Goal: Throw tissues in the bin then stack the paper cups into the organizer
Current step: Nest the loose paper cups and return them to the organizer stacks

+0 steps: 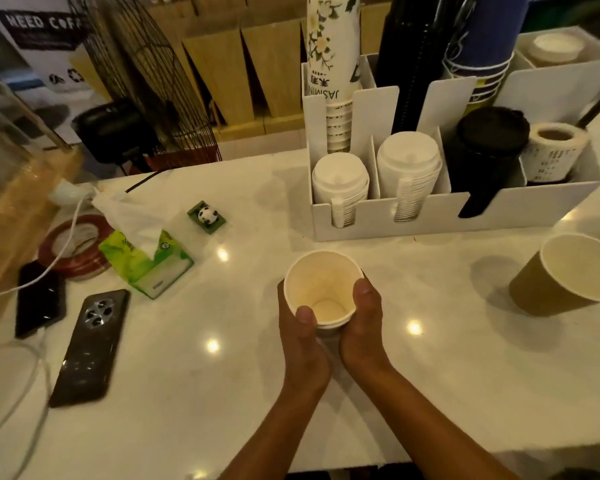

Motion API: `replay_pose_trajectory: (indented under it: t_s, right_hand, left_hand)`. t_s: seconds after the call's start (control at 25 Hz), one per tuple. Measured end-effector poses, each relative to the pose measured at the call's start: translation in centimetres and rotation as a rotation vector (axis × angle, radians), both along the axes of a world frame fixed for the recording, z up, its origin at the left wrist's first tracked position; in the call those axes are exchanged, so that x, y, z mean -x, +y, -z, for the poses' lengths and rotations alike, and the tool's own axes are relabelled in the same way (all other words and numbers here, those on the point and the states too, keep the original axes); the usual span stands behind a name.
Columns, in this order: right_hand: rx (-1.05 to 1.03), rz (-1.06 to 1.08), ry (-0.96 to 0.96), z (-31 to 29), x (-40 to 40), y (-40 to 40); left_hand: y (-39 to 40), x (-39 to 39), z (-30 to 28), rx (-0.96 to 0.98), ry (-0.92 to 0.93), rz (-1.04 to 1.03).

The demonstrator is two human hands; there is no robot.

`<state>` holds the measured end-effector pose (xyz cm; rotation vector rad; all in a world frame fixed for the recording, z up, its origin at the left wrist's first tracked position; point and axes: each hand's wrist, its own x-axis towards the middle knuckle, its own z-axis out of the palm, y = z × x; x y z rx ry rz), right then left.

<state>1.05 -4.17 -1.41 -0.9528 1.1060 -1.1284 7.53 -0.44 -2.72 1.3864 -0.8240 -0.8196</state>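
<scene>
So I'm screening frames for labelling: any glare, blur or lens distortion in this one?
Head view: dim, warm light; small ceiling-light glints on the glossy white counter; wide-angle bending at the edges; the brown paper cup and cup organizer look soft; the white paper cup stays fairly sharp.

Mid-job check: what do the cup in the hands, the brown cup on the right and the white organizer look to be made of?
White cup: matte paper, with a rolled rim and a seamed base; it looks like two nested cups.
Brown cup: kraft-coloured paper outside with a pale lining, likely coated.
Organizer: thin flat white sheet with cut slots, either plastic board or card; the look leaves it open.
</scene>
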Motion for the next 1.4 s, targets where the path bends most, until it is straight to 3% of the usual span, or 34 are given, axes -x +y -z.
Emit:
replay_pose_trajectory:
  t_s: [0.28, 0.6, 0.88, 1.0, 1.16, 1.32, 1.4]
  right_hand:
    - [-0.064, 0.003, 0.144, -1.1, 0.4, 0.7]
    - [-0.274, -0.096, 0.103, -3.2, 1.5, 1.9]
    - [-0.225, -0.068, 0.336, -4.0, 4.9, 1.3]
    - [-0.062, -0.034, 0.437, -4.6, 9.3, 1.8]
    - [0.201, 0.153, 0.56, -5.2, 17.2, 1.8]
    - [0.491, 0.589, 0.841, -3.8, 27.0, 0.4]
    - [0.508, 0.737, 0.943, -2.7, 31.7, -0.3]
  left_hand:
    - [0.1, -4.4, 1.0, -0.059, -0.103, 0.329]
    - [-0.1, -5.4, 1.3, -0.08, -0.209, 0.38]
    - [0.2, -5.5, 0.2, -0.092, -0.267, 0.401]
    - [-0.1, -5.8, 1.2, -0.094, -0.308, 0.369]
    - [0.5, -3.6, 1.7, -0.127, -0.303, 0.278]
    - [0.8, -1.1, 2.4, -0.1, -0.288, 0.134]
    - [1.1, -0.3, 2.3, -0.132, -0.259, 0.049]
